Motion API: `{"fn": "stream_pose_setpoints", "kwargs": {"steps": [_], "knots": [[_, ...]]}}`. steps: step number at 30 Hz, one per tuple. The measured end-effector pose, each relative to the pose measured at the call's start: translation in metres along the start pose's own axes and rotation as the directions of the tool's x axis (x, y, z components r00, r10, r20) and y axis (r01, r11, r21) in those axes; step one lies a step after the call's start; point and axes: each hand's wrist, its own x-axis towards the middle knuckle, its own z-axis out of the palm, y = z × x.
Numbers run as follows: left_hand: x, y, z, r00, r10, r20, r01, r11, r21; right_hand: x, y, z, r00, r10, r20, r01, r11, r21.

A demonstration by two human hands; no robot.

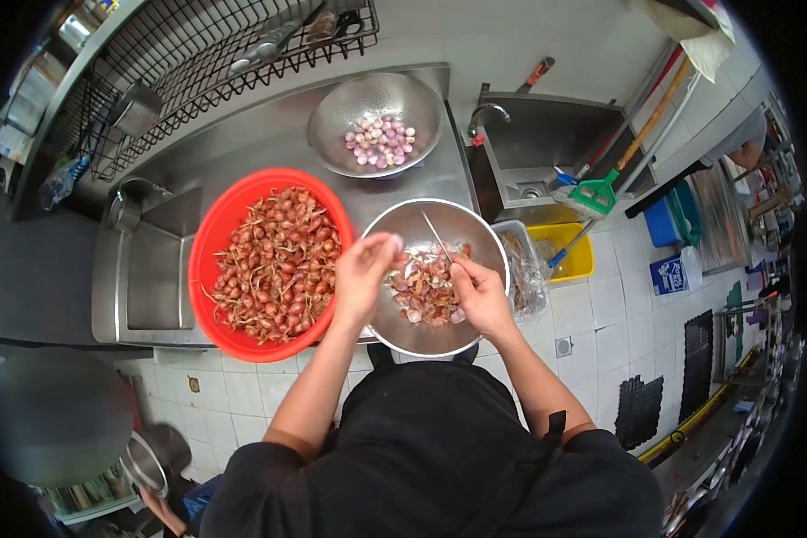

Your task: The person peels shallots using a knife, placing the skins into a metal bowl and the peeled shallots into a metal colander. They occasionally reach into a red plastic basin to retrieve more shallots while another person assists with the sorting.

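My left hand (364, 273) is closed over the left rim of a steel bowl (388, 325), its fingertips pinching a small pale-pink peeled shallot (396, 242). In my right hand (482, 300) is a small knife (436, 235), its thin blade pointing up and left over the bowl. Brown papery shallot skins (429, 294) and a few pale pieces lie inside. Left of the bowl, a red basin (209, 309) is heaped with unpeeled shallots (276, 269). Behind, a steel colander (332, 117) holds peeled shallots (381, 142).
A sink (152, 287) is at the left and another sink (547, 152) at the back right. A wire rack (215, 54) hangs above. A clear plastic container (522, 269) and yellow bin (583, 255) stand right of the bowl. Another person's arm (160, 513) shows at the lower left.
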Motion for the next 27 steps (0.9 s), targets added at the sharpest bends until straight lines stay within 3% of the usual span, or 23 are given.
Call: {"fn": "stream_pose_setpoints", "kwargs": {"steps": [1,2,3,4,5,6,8,9,11,13,14,16,18,20,22,24,26,27], "knots": [[0.023,-0.006,-0.006,0.999,-0.016,-0.035,0.020,0.992,0.127,0.001,0.005,-0.001,0.999,0.002,0.034,0.002,0.994,-0.108],[0.046,-0.003,-0.004,0.980,-0.091,-0.176,0.105,0.992,0.072,0.001,0.011,-0.003,0.998,0.008,0.069,0.007,0.977,-0.215],[0.075,-0.006,-0.011,0.974,-0.107,-0.201,0.098,0.994,-0.051,0.003,0.020,-0.005,0.995,-0.009,0.096,0.036,0.957,-0.288],[0.101,-0.006,-0.016,0.981,-0.025,-0.192,0.024,1.000,-0.004,0.002,0.026,-0.003,0.995,-0.007,0.102,0.036,0.957,-0.287],[0.112,0.016,-0.008,0.979,0.017,-0.205,-0.003,0.998,0.069,0.001,0.031,-0.002,0.991,-0.103,0.088,0.128,0.918,-0.375],[0.123,0.029,-0.003,0.983,0.077,-0.166,-0.078,0.997,0.005,0.001,0.032,0.000,0.976,-0.200,0.086,0.217,0.861,-0.461],[0.134,0.044,-0.004,0.990,0.103,-0.101,-0.114,0.987,-0.111,-0.003,0.013,0.001,0.989,-0.104,0.104,0.142,0.863,-0.485],[0.131,0.048,-0.008,0.990,0.130,-0.060,-0.135,0.987,-0.090,-0.005,0.002,0.002,0.994,-0.008,0.109,0.063,0.857,-0.512],[0.119,0.049,-0.017,0.988,0.152,-0.036,-0.152,0.988,0.003,-0.003,0.002,-0.001,0.992,0.017,0.127,0.062,0.807,-0.587],[0.091,0.040,-0.035,0.985,0.160,-0.060,-0.138,0.951,0.276,-0.004,0.005,-0.003,0.990,0.023,0.139,0.063,0.812,-0.580],[0.076,0.039,-0.045,0.988,0.127,-0.091,-0.077,0.902,0.425,-0.006,0.005,-0.004,0.995,0.005,0.095,0.051,0.817,-0.574],[0.063,0.015,-0.093,0.962,0.261,-0.074,-0.120,0.654,0.747,-0.008,0.007,-0.006,0.999,-0.002,0.046,0.028,0.824,-0.566],[0.038,0.033,-0.111,0.930,0.248,-0.271,0.138,0.447,0.884,-0.009,0.008,-0.008,0.998,0.033,0.048,-0.004,0.864,-0.503],[0.030,0.020,-0.152,0.909,0.364,-0.204,0.228,-0.021,0.974,-0.008,0.016,-0.010,0.996,0.036,0.084,0.011,0.866,-0.500],[0.023,0.011,-0.186,0.934,0.329,-0.142,0.174,-0.068,0.982,-0.007,0.017,-0.009,0.991,0.036,0.127,0.032,0.867,-0.497],[0.015,0.009,-0.198,0.952,0.296,-0.085,0.124,-0.116,0.985,-0.008,0.013,-0.002,0.965,-0.097,0.243,0.218,0.813,-0.540],[0.010,0.018,-0.190,0.922,0.384,-0.043,0.062,-0.038,0.997,-0.013,-0.006,0.010,0.972,-0.058,0.227,0.158,0.878,-0.452],[0.008,0.021,-0.183,0.881,0.473,-0.013,-0.030,0.083,0.996,-0.015,-0.012,0.013,0.977,-0.013,0.211,0.090,0.927,-0.363]]}}
